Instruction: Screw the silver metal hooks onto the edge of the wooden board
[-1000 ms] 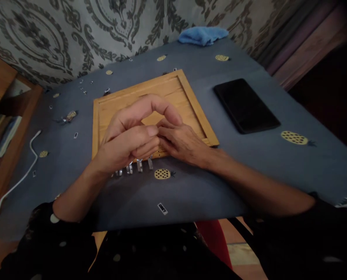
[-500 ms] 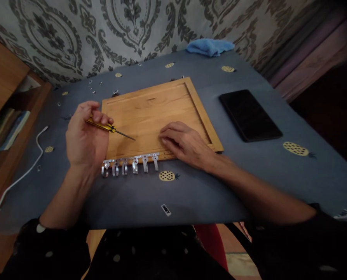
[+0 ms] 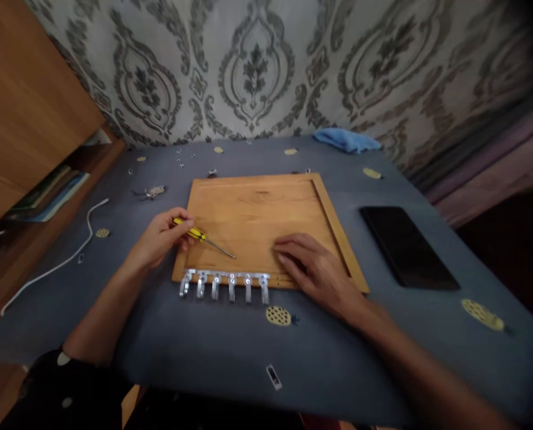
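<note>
My left hand (image 3: pixel 165 233) is closed on the yellow handle of a screwdriver (image 3: pixel 202 237), whose thin metal shaft points right and down over a wooden board (image 3: pixel 248 206). The board has raised rims and lies flat on the table. My right hand (image 3: pixel 313 266) rests on its lower right part, fingers stretched out and slightly bent, with nothing seen in them. Along the near edge runs a metal strip with several shiny hook-like clips (image 3: pixel 231 286) that hang past the wood. To the right of the clips, small dark holes show in the board's near edge.
A black tablet-like device (image 3: pixel 408 246) lies right of the board. Behind it is a blue cloth (image 3: pixel 347 141). A white cable (image 3: pixel 64 263) runs along the left side, near a small metal-looking item (image 3: pixel 152 192). Tiny bits (image 3: pixel 183 164) lie at the back left, by the patterned wall.
My left hand has turned from palm-up to palm-down, still holding the screwdriver. The camera view has tilted up and shifted left. My right hand stays on the board.
</note>
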A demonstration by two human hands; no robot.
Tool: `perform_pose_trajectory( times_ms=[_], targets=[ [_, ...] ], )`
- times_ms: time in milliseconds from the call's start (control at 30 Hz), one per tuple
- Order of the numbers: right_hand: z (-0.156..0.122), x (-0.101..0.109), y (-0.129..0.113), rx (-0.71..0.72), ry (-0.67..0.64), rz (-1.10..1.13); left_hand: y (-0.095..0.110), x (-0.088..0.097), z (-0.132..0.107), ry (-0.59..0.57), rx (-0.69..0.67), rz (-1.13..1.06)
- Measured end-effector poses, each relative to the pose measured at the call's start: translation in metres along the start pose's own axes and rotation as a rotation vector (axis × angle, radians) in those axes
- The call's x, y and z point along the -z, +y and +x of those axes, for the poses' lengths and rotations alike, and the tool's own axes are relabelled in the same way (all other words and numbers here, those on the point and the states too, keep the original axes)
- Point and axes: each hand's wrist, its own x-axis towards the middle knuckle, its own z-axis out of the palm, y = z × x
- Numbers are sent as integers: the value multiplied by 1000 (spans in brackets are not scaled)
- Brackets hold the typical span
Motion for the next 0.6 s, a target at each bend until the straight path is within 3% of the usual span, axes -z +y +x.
perform_pose_trajectory(
  times_ms=[267,600],
  targets=[
    [1,3,12,-14,16,-2,-11,2,27,-5,-128,93],
    [2,2,12,-100,47,21,-25,-12,74,-1,-401,441]
  ],
)
